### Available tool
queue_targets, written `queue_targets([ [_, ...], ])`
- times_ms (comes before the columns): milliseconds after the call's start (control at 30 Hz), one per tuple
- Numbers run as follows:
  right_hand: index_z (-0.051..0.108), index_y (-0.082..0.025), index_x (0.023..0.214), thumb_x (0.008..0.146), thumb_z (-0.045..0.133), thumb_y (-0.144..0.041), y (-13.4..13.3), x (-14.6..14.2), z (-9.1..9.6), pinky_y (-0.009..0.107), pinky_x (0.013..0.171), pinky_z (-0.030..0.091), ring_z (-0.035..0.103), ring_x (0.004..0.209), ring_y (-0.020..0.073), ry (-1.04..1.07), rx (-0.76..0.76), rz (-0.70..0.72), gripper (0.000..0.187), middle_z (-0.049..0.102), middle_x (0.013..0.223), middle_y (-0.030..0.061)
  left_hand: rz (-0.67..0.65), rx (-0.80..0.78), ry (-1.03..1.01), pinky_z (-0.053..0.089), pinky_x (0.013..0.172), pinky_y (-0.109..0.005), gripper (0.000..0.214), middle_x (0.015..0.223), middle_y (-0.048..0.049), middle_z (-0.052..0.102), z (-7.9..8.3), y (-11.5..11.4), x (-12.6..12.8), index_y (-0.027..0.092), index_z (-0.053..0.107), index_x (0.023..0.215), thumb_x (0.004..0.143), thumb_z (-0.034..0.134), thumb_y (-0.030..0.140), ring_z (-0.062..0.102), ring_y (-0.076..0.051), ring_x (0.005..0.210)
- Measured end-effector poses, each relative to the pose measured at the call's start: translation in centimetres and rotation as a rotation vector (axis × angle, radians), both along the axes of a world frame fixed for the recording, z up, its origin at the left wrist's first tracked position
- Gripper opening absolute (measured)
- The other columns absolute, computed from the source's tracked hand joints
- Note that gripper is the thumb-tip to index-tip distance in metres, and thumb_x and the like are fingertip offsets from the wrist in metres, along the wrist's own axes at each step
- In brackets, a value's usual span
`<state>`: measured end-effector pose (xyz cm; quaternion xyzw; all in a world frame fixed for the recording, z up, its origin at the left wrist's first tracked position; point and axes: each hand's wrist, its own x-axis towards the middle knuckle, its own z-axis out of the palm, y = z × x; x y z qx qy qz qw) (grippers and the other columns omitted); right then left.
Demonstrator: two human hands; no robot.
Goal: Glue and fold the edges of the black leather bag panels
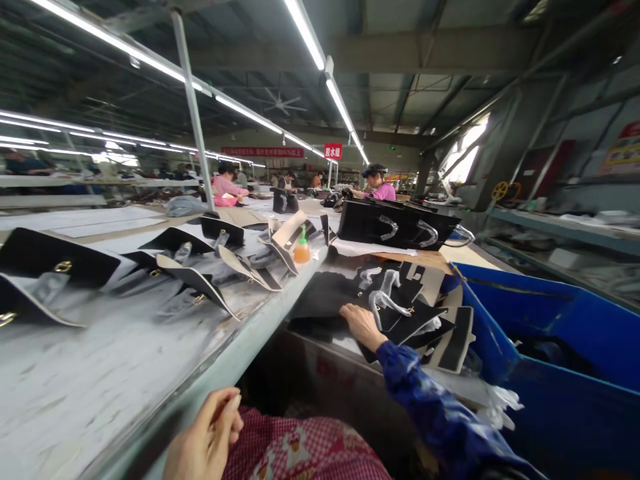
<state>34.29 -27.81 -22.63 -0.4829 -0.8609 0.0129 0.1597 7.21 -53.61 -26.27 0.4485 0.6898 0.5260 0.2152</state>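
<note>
My right hand [363,325] reaches out over a pile of black panels. Its bent fingers are closed at a black panel [320,300] with a glossy face; the thumb is hidden. Close beside it lie black flat pieces with pale edges, and a handle wrapped in clear plastic [387,301] rests on top of them. Low in the view, over my lap, my left hand [205,433] is held with fingers curled and thumb against them, and no object shows in it. The white worktable [125,373] is just beside that hand.
Several black flaps [195,277] with gold fittings stand tilted along the table. An orange glue bottle [302,251] with a green tip is near its edge. Black bags [395,223] stand farther back. A blue bin [550,313] is on the right. Co-workers [383,189] sit beyond.
</note>
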Motion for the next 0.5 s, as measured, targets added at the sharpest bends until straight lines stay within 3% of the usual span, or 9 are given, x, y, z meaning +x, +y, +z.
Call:
queue_targets([
  [100, 0.066, -0.016, 0.11, 0.104, 0.049, -0.027, -2.0, 2.1, 2.2, 0.036, 0.083, 0.056, 0.068, 0.091, 0.0193, 0.043, 0.091, 0.05, 0.021, 0.069, 0.105, 0.0085, 0.049, 0.061, -0.063, 0.058, 0.074, -0.029, 0.058, 0.093, -0.0051, 0.074, -0.1, 0.7, 1.2, 0.022, 0.062, 0.115, 0.079, 0.062, 0.068, 0.072, -0.02, 0.08],
  [167, 0.066, -0.017, 0.107, 0.106, 0.038, -0.025, -3.7, 3.6, 3.7, 0.033, 0.08, 0.054, 0.068, 0.085, 0.0191, 0.098, 0.134, 0.102, 0.029, 0.07, 0.1, 0.0094, 0.039, 0.099, -0.1, 0.057, 0.084, -0.035, 0.069, 0.124, -0.0113, 0.069, -0.2, 1.3, 2.2, 0.023, 0.054, 0.132, 0.079, 0.065, 0.066, 0.069, -0.026, 0.107],
  [233, 0.065, -0.018, 0.105, 0.106, 0.034, -0.031, -5.5, 5.0, 5.1, 0.03, 0.077, 0.054, 0.068, 0.081, 0.0185, 0.157, 0.151, 0.17, 0.034, 0.071, 0.095, 0.0086, 0.013, 0.139, -0.139, 0.053, 0.099, -0.04, 0.083, 0.155, -0.0124, 0.047, -0.2, 1.7, 3.1, 0.026, 0.037, 0.149, 0.081, 0.067, 0.063, 0.05, -0.029, 0.138],
  [300, 0.065, -0.02, 0.1, 0.106, 0.032, -0.039, -7.0, 5.9, 5.7, 0.026, 0.073, 0.056, 0.069, 0.077, 0.0175, 0.237, 0.131, 0.267, 0.038, 0.072, 0.088, 0.0062, -0.016, 0.183, -0.174, 0.046, 0.11, -0.042, 0.102, 0.167, -0.0093, 0.025, 0.4, 1.7, 3.7, 0.03, 0.018, 0.159, 0.078, 0.069, 0.065, 0.033, -0.03, 0.15],
  [367, 0.067, -0.022, 0.094, 0.104, 0.039, -0.046, -8.4, 6.4, 5.3, 0.024, 0.07, 0.057, 0.072, 0.076, 0.0181, 0.391, 0.034, 0.376, 0.038, 0.074, 0.084, 0.0045, -0.076, 0.198, -0.2, 0.048, 0.109, -0.041, 0.105, 0.164, -0.0109, 0.033, 1.6, 1.0, 4.1, 0.029, 0.017, 0.16, 0.077, 0.069, 0.067, 0.041, -0.031, 0.145],
  [433, 0.071, -0.024, 0.091, 0.099, 0.048, -0.054, -9.3, 6.0, 3.9, 0.023, 0.07, 0.06, 0.075, 0.078, 0.0195, 0.453, -0.104, 0.423, 0.038, 0.078, 0.087, 0.0041, -0.17, 0.16, -0.195, 0.055, 0.099, -0.038, 0.078, 0.142, -0.0128, 0.061, 3.2, 0.0, 4.7, 0.024, 0.041, 0.152, 0.086, 0.062, 0.061, 0.064, -0.029, 0.123],
  [500, 0.075, -0.025, 0.099, 0.095, 0.051, -0.061, -10.2, 4.9, 2.1, 0.021, 0.067, 0.061, 0.077, 0.074, 0.0197, 0.492, -0.257, 0.434, 0.043, 0.079, 0.083, 0.0032, -0.227, 0.094, -0.134, 0.058, 0.088, -0.032, 0.043, 0.108, -0.0094, 0.077, 4.9, -1.0, 5.8, 0.021, 0.069, 0.125, 0.095, 0.053, 0.047, 0.073, -0.024, 0.097],
])
